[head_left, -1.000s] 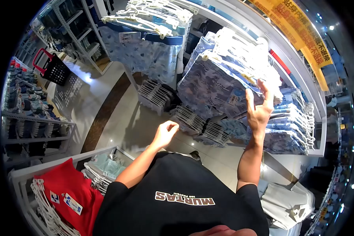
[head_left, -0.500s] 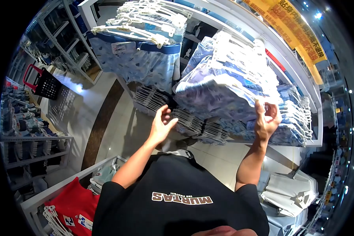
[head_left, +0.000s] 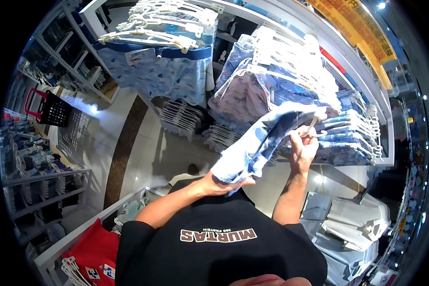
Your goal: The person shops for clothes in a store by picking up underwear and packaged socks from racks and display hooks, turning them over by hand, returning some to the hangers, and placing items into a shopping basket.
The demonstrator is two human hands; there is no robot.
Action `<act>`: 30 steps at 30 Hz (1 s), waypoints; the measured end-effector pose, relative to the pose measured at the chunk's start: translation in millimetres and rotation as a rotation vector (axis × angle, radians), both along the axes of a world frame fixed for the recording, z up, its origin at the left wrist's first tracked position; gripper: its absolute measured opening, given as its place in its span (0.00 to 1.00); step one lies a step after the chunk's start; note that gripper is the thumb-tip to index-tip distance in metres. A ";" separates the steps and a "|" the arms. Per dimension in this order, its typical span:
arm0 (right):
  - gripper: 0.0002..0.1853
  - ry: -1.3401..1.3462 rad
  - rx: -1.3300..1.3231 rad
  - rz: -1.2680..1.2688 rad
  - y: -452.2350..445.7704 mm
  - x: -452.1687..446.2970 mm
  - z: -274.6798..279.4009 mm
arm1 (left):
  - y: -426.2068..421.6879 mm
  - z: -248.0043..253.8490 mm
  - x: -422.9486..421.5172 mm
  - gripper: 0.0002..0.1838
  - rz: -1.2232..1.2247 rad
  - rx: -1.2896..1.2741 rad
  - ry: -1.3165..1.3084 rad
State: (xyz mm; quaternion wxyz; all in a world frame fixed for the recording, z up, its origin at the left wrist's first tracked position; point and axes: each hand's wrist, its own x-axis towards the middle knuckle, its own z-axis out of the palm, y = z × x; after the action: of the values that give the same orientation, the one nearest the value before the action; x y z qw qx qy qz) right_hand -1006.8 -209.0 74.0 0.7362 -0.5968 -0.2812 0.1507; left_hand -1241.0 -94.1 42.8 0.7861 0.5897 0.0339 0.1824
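A pair of light-blue patterned underpants on a white hanger is off the rack, stretched between my two hands in front of my chest. My left hand is closed round its lower end. Up at the hanger end, my right hand pinches the white hanger near its hook. Just behind hangs a thick row of similar underpants on white hangers. Farther left on the same rack is another row of blue underpants with dark-blue waistbands and a price tag.
White rack frame edges the right side, with an orange sign above. Lower hanger rows sit under the rack. A black basket with red handle stands on the floor at left. Red garments and grey-white packages lie near me.
The underpants have come off the right row, toward me. My right hand has moved down and left with the hanger; my left hand, open before, has closed on the garment's lower end.
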 end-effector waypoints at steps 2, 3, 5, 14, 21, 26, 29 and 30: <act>0.12 -0.021 -0.037 -0.123 -1.6 2.6 -17.9 | -13.3 -2.7 2.8 0.16 0.000 0.365 -0.095; 0.10 0.061 0.053 -0.173 3.5 -7.7 -17.7 | -20.1 0.7 5.2 0.16 -0.013 0.398 -0.134; 0.05 0.271 0.083 -0.244 4.4 -17.4 -17.5 | -23.3 13.4 6.0 0.17 -0.221 0.315 -0.069; 0.23 0.693 0.558 0.070 30.4 -29.1 -16.4 | -35.9 -13.8 7.5 0.22 -0.517 0.809 0.060; 0.28 0.731 0.627 0.236 37.5 -31.4 -17.0 | -24.2 -17.4 4.3 0.26 -0.311 0.700 0.134; 0.27 0.698 0.565 0.234 41.2 -30.4 -18.2 | -17.0 -5.6 9.7 0.29 -0.086 0.547 0.081; 0.17 0.447 0.323 0.017 37.3 -27.2 -12.2 | -14.3 -5.7 9.2 0.25 -0.176 0.463 0.105; 0.14 0.233 0.303 -0.088 40.4 -26.9 -7.3 | -15.7 -10.9 8.5 0.23 -0.205 0.477 0.127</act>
State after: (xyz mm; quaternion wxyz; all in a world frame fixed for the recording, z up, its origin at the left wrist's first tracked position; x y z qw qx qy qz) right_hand -1033.7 -168.6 66.7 0.8512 -0.4693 -0.1872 0.1421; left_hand -1232.5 -109.9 31.9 0.6356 0.7688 -0.0207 0.0673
